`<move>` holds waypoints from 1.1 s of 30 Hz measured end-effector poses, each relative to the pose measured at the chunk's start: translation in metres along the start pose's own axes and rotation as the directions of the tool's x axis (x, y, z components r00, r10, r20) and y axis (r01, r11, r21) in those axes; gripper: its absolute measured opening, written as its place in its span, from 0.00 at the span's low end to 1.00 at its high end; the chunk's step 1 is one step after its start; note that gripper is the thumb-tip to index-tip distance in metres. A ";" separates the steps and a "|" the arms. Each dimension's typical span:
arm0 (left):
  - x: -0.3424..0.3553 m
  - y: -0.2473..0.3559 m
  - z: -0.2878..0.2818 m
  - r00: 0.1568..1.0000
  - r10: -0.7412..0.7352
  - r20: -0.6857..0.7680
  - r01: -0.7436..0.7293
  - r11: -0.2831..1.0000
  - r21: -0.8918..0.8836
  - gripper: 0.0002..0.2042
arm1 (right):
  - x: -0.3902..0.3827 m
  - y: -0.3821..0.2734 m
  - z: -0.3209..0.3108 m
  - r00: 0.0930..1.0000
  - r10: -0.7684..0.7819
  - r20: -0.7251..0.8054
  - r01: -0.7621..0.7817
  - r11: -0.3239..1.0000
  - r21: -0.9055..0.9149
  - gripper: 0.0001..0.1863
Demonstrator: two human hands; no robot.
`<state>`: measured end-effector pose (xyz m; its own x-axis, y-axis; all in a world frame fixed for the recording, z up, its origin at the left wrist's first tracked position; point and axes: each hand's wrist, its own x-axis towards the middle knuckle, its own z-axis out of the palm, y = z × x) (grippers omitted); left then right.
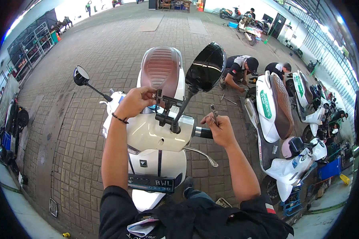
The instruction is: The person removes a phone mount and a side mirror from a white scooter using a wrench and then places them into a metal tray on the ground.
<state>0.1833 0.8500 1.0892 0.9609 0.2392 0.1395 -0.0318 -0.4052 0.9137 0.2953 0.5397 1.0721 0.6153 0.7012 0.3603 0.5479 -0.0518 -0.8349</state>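
A white scooter [147, 137] with a brown ribbed seat [161, 65] stands in front of me, its front toward me. Beside the base of its right-hand mirror [206, 65], a black phone holder [168, 106] is mounted above the handlebar cover. My left hand [135, 104] is closed, its fingertips pinching the holder's upper left part. Over the black handlebar grip [204, 133], my right hand [220, 129] is closed round a small metal wrench [214, 113], its head pointing up. The lower part of the wrench is hidden in my fingers.
To the right, two people [243, 69] crouch beside more white scooters [269, 105]. The round left mirror [81, 75] juts out on its stalk. A brake lever [203, 154] sticks out below my right hand. Metal racks [36, 47] line the far left wall.
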 end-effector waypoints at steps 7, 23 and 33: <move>0.001 0.004 0.007 0.997 0.061 -0.050 -0.049 0.975 0.218 0.18 | 0.001 0.014 0.002 1.000 0.000 0.003 0.000 0.999 -0.035 0.24; -0.001 0.011 0.005 0.998 0.039 0.042 -0.045 0.985 0.167 0.18 | 0.009 0.011 -0.001 0.979 0.200 0.040 -0.204 0.965 0.165 0.23; 0.003 -0.003 0.005 0.985 0.170 0.037 -0.174 0.975 0.137 0.23 | 0.007 0.012 0.000 0.984 0.177 0.018 -0.177 0.967 0.186 0.23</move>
<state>0.1879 0.8474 1.0850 0.9509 0.1341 0.2791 -0.1604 -0.5576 0.8145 0.3058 0.5438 1.0648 0.6924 0.6935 0.1993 0.3154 -0.0424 -0.9480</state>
